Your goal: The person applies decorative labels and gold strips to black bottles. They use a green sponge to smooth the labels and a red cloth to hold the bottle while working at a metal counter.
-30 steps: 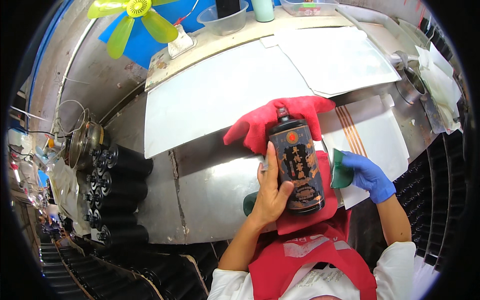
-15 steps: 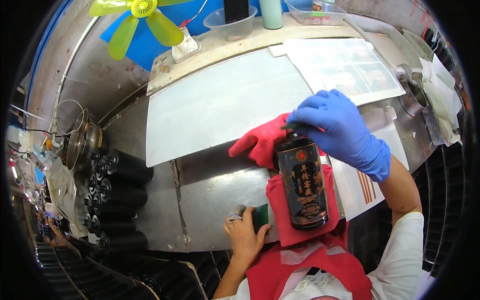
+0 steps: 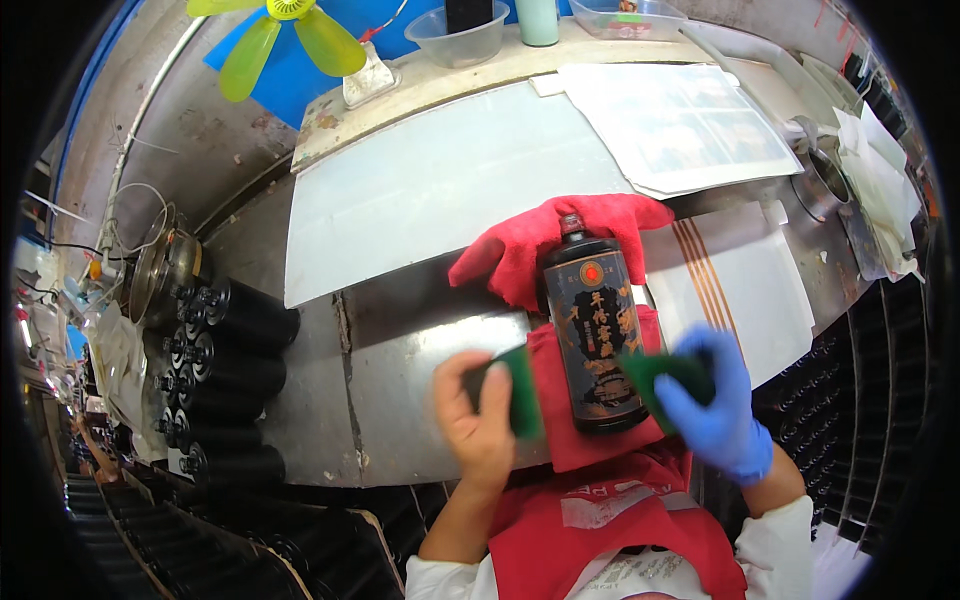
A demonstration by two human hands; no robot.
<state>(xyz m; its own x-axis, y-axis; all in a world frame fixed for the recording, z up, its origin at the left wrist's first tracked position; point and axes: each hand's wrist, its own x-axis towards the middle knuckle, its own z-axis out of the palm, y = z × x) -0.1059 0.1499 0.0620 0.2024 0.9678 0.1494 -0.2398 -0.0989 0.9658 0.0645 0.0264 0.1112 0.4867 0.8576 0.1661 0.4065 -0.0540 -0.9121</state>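
A dark bottle (image 3: 592,345) with gold and red decoration lies on red cloth (image 3: 548,400), its neck pointing away from me. Another bunched red cloth (image 3: 510,262) is under and around its neck. To the bottle's left, my bare left hand (image 3: 474,420) grips a flat green rectangular piece (image 3: 523,395) between thumb and fingers. My blue-gloved right hand (image 3: 722,415) is closed on a second flat green piece (image 3: 648,382), whose edge overlaps the bottle's lower right side in view. Whether that edge touches the bottle I cannot tell; motion blurs both hands.
Several black bottles (image 3: 235,385) lie stacked at the left. A pale board (image 3: 440,190) spans the metal table (image 3: 420,395), with printed sheets (image 3: 680,130) behind it. At right lie a striped brown sheet (image 3: 770,290) and a metal cup (image 3: 822,185). A green fan (image 3: 290,40) stands at the back.
My right hand has left the bottle's neck and come down toward its lower right side. My left hand has lifted its green piece off the table edge and moved up slightly.
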